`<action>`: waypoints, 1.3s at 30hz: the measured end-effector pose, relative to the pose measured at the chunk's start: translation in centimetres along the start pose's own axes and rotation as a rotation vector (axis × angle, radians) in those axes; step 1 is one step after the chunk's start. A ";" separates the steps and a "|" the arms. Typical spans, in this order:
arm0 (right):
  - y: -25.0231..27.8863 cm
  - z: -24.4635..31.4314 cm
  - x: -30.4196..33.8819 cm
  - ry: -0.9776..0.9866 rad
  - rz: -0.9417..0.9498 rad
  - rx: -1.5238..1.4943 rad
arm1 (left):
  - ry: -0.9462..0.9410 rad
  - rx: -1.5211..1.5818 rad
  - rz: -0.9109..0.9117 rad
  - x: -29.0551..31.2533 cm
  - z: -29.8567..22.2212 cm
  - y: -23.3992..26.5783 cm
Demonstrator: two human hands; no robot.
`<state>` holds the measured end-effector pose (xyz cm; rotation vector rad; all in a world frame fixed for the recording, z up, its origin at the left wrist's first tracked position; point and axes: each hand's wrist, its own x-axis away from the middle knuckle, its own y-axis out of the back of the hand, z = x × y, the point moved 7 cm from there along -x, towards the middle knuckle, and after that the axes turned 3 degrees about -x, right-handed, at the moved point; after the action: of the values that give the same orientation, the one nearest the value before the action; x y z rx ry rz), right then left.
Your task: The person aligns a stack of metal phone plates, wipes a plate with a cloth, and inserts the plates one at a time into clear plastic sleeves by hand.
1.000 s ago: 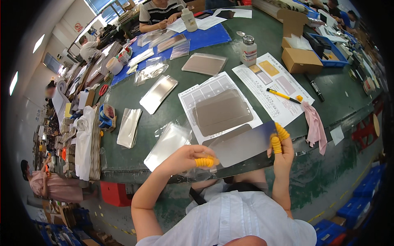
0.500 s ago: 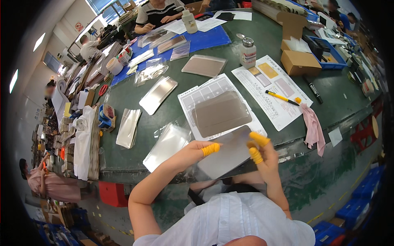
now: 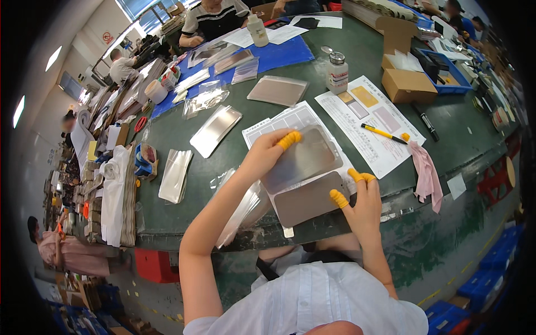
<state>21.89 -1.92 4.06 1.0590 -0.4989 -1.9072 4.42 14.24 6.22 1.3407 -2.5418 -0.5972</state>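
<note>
A worker seated at a green workbench handles two thin grey metal plates. The left hand, an orange finger cot on its index finger, pinches the upper plate at its left edge, thumb beneath and fingers closed over it, the plate lying over a printed sheet. The right hand, with orange cots on the thumb and two fingers, grips the right end of the lower plate, which juts past the bench's near edge, just below the upper plate; whether the two overlap cannot be told. A stack of clear plastic sleeves lies under the left forearm. Farther out rest a silver plate, a bagged plate and another silver piece at the left. To the right lie a form with coloured patches, a yellow pen, a pink cloth, a black marker, a capped glass jar and an open cardboard box. Other workers sit along the far side.
</note>
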 end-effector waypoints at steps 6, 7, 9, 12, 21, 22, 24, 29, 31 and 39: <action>-0.8 -0.6 0.7 -0.010 0.071 -0.005 | -0.397 -0.974 -0.226 -0.8 -0.1 0.1; -0.9 -0.8 0.7 -0.010 0.075 -0.008 | -0.392 -0.975 -0.225 -0.3 -0.1 0.7; -1.0 -1.3 1.0 -0.040 0.075 0.000 | -0.348 -0.762 -0.335 2.0 -1.0 3.5; -1.1 -2.2 1.0 -0.064 0.015 -0.107 | -0.016 -0.643 -0.340 6.7 -0.6 6.7; -2.3 -3.2 1.5 -0.338 -0.093 -0.968 | 0.096 -0.816 -0.519 16.7 6.7 9.8; -2.5 -3.4 1.6 -0.325 -0.076 -0.998 | 0.127 -0.779 -0.522 17.2 7.6 9.7; -2.7 -3.9 2.2 -0.448 -0.061 -1.131 | 0.157 -0.615 -0.555 17.9 8.8 10.1; -3.0 -4.5 2.9 -0.576 -0.118 -1.362 | 0.235 -0.318 -0.759 18.3 8.8 11.1; -2.6 -4.6 3.0 -0.530 -0.111 -1.371 | 0.217 -0.360 -0.727 18.1 7.7 11.4; -1.8 -5.0 3.2 -0.512 -0.179 -1.346 | -0.034 -0.440 -0.803 17.6 4.3 11.8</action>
<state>24.31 -3.32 -1.48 -0.2769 0.6211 -2.0320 -15.87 6.78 7.44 2.1216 -1.6451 -1.2198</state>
